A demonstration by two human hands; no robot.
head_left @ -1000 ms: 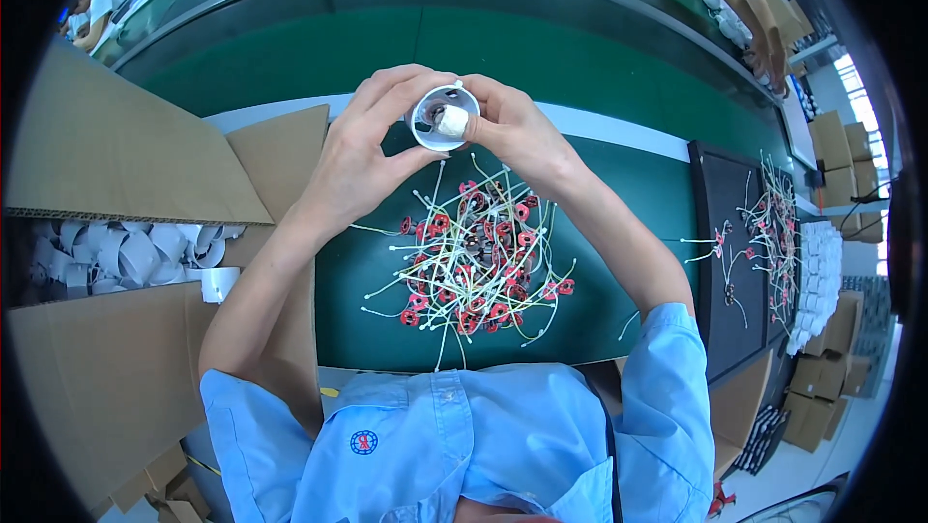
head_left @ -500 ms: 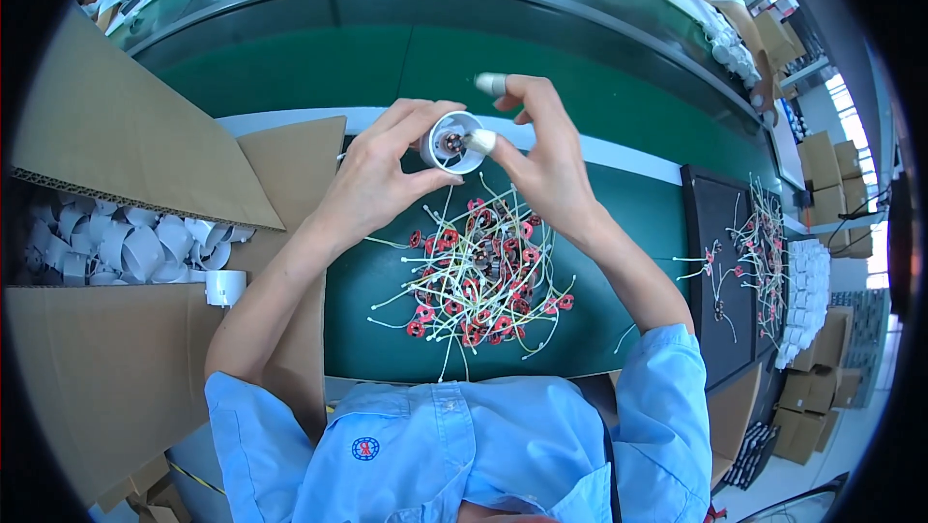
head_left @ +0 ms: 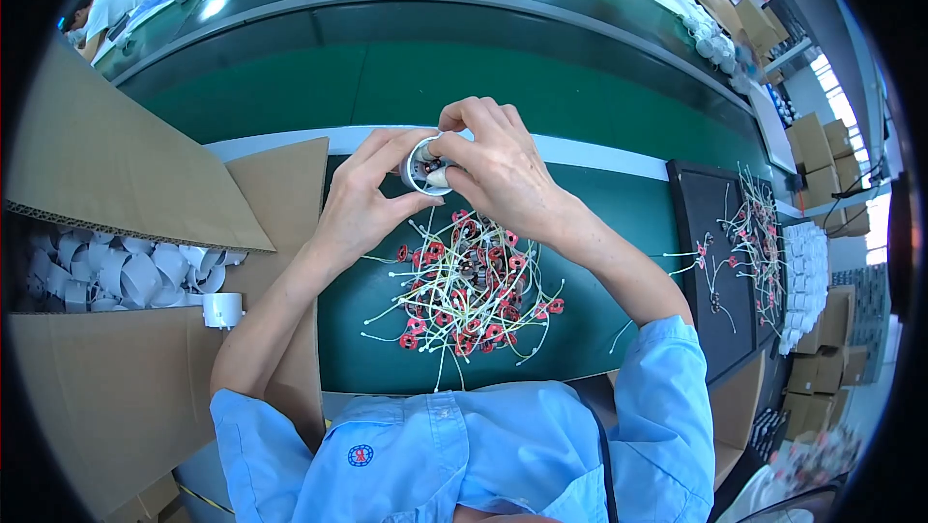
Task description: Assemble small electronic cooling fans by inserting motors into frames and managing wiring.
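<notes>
My left hand grips a short white plastic cylinder between thumb and fingers, its open end tilted toward me. Down in that opening reach the thumb and fingertips of my right hand, pale finger covers on them, closed around a small dark part that shows only partly. Below both hands lies a tangled heap of red ring-shaped coil parts with pale thin wires, on the green work surface.
At my left an open cardboard box holds many white plastic cylinders; one white cylinder sits by its edge. To the right, a black tray carries more wired coils, beside stacked white pieces. A green conveyor runs beyond; people work across it.
My right hand has turned over and pushed its fingers into the cylinder's opening. The cylinder has shifted slightly left and down in the picture, with the whole view swung a little.
</notes>
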